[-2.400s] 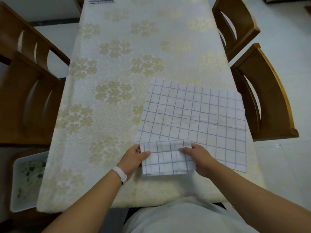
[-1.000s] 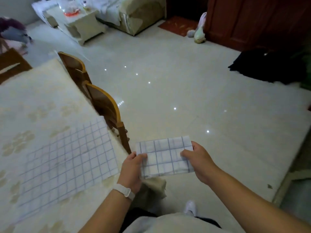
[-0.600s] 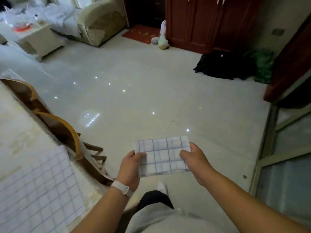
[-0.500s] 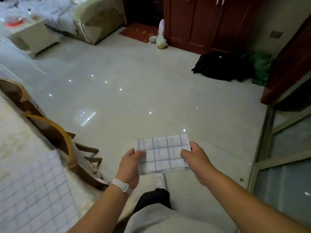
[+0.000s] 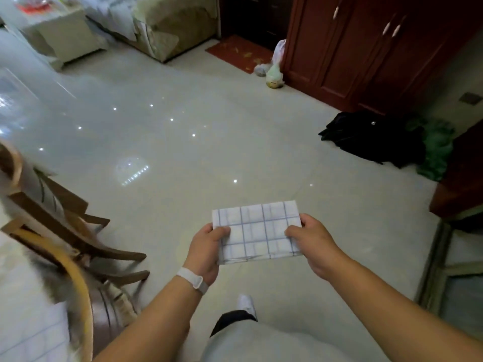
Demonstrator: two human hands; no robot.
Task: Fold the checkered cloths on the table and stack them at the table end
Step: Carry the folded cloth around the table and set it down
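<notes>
A folded white cloth with a blue check (image 5: 257, 231) hangs flat in the air over the tiled floor, held at both short ends. My left hand (image 5: 206, 250) grips its left end, thumb on top. My right hand (image 5: 312, 241) grips its right end the same way. At the bottom left corner a strip of the table (image 5: 15, 270) shows, with a corner of a second checkered cloth (image 5: 31, 338) lying unfolded on it.
Two wooden chairs (image 5: 60, 231) stand along the table's side at the left. A red wooden cabinet (image 5: 366, 48) fills the far right, with a black bag (image 5: 371, 139) and green fabric (image 5: 436, 150) on the floor before it. A sofa (image 5: 177, 24) stands at the back.
I lifted the folded cloth off the table and turned away to the right. The table has slid almost out of view at the left. Both hands keep the same hold.
</notes>
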